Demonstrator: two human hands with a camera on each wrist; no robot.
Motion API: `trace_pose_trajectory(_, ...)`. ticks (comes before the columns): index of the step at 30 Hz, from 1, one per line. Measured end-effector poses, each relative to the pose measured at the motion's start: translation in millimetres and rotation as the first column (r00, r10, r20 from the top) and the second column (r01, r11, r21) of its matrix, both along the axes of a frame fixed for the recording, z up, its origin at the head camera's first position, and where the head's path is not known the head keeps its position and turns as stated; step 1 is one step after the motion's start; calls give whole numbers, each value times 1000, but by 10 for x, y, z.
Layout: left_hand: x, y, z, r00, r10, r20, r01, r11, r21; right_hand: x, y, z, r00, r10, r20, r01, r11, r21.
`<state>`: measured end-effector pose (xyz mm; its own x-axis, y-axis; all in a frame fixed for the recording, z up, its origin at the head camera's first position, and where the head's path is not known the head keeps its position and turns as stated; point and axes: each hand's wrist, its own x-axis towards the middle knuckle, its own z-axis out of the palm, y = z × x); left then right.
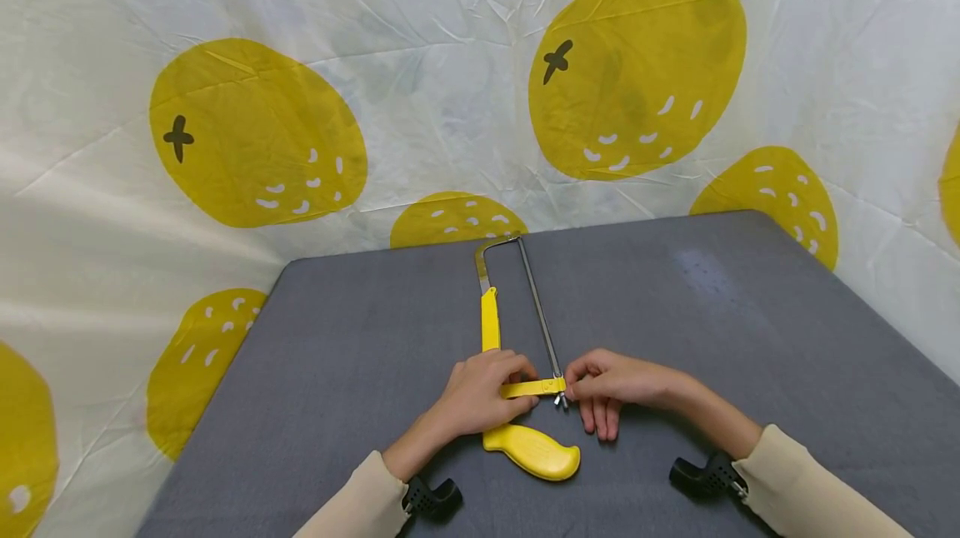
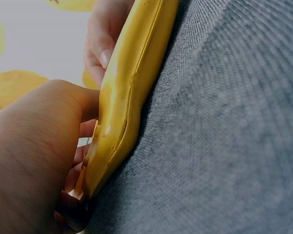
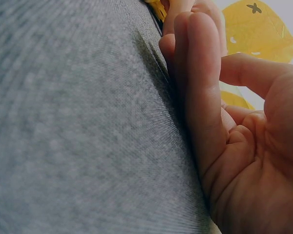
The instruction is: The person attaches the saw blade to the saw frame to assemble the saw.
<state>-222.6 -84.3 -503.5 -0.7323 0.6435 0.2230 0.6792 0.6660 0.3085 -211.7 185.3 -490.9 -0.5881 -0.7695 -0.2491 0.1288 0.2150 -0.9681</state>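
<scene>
One hacksaw (image 1: 517,355) lies flat on the gray cloth-covered table (image 1: 345,355), near the front edge and about the middle of its width. Its yellow handle (image 1: 534,450) points toward the person, and its thin metal blade (image 1: 538,309) runs away toward the far edge. There is one saw, and two hands work on it.

The left hand (image 1: 480,395) curls its fingers around the yellow frame just above the handle, gripping it against the table. In the left wrist view the handle (image 2: 122,97) rests on the gray fabric with the palm (image 2: 34,151) close beside it.

The right hand (image 1: 611,384) pinches the small metal fitting at the near end of the blade with thumb and forefinger. Its other fingers (image 3: 200,83) lie straight and together, edge down on the cloth.

Two beige sleeves (image 1: 360,505) show at the bottom of the head view, each with a black wrist mount.

Behind and around the table hangs a creased white sheet (image 1: 420,38) printed with big yellow fruit shapes.
</scene>
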Motion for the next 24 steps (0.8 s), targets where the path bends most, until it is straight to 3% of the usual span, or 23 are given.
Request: trace_pose_trajectory(24,22,-8,-7,1000,0,-12,0,1000,-2,27,-8,-26,1000,-5,-5,5,1000,2)
